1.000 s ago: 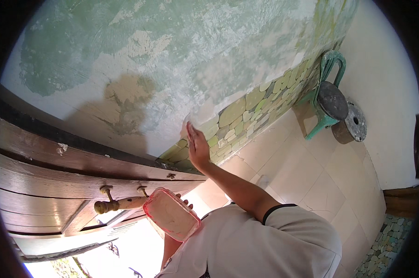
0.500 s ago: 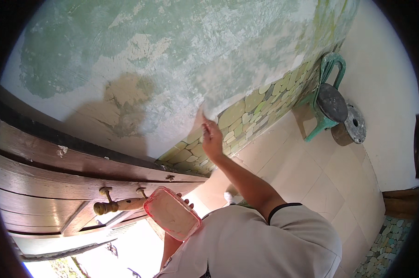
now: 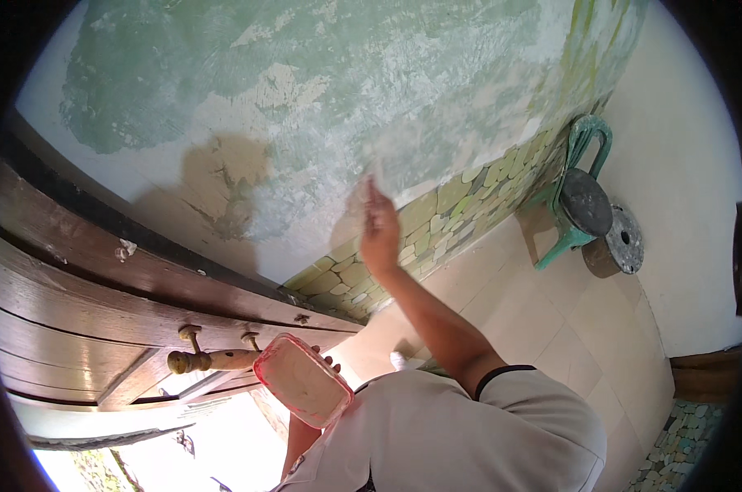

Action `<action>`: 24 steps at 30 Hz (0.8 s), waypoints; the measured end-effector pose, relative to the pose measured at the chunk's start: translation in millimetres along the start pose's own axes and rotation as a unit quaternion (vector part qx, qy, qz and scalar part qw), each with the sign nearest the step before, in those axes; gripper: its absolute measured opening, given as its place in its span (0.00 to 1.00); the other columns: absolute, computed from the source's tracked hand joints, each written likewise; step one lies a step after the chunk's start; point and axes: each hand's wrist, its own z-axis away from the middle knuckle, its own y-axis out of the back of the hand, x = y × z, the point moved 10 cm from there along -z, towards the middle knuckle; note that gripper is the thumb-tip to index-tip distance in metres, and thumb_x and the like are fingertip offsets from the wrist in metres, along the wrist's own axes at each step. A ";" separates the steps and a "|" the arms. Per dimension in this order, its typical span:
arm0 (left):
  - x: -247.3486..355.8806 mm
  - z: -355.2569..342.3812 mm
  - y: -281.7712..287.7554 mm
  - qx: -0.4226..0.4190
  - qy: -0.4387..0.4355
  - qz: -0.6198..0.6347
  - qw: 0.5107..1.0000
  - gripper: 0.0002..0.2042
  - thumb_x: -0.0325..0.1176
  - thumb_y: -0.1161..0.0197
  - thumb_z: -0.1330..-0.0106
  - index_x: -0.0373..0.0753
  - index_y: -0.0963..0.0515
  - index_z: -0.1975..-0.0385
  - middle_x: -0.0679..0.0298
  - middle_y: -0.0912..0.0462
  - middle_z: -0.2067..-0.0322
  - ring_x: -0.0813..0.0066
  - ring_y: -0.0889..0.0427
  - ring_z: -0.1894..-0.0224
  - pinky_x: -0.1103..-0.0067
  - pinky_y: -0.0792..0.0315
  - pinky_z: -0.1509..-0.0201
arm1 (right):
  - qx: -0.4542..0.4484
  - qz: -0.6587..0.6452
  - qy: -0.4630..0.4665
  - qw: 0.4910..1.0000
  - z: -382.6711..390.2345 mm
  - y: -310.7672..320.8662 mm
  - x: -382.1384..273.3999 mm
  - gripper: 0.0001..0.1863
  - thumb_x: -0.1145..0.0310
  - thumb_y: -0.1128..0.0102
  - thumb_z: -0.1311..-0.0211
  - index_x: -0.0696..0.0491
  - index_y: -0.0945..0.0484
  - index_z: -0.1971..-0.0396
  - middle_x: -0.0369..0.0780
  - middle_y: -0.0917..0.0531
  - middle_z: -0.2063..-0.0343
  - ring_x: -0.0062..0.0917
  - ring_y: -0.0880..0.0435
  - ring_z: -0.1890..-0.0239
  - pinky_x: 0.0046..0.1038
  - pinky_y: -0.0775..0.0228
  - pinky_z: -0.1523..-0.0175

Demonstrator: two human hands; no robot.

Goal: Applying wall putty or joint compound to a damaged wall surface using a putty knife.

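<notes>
- L hand (image 3: 330, 362): fingers wrapped on R edge of red-rimmed tub (image 3: 305, 384), pale paste inside; tub is near, L of grey shirt (image 3: 477, 435).
- R hand (image 3: 379, 232): up by the wall (image 3: 305, 131), fingers narrow, close tog., pointing far; blurred, can't tell if they hold a thin tool or touch.
- Wall: patchy green/off-white, shadow on L part; stone band (image 3: 424, 220) along its lower edge.
- L: brown door (image 3: 68, 283) w/ handle (image 3: 227, 359), tub just in front in this view.
- Far R: green chair (image 3: 561, 248) on tiled floor (image 3: 551, 320), dark disc (image 3: 587, 202) & grey drum (image 3: 623, 239) w/ hole beside it.
</notes>
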 end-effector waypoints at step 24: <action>-12.9 -11.2 19.2 -0.006 0.096 0.002 0.995 0.37 0.63 0.50 0.35 0.36 0.37 0.38 0.47 0.26 0.45 0.45 0.26 0.45 0.49 0.30 0.43 | -0.163 -0.150 -0.103 0.970 -0.7 0.3 -7.7 0.17 0.78 0.51 0.32 0.60 0.26 0.45 0.42 0.18 0.52 0.20 0.22 0.50 0.22 0.32 0.45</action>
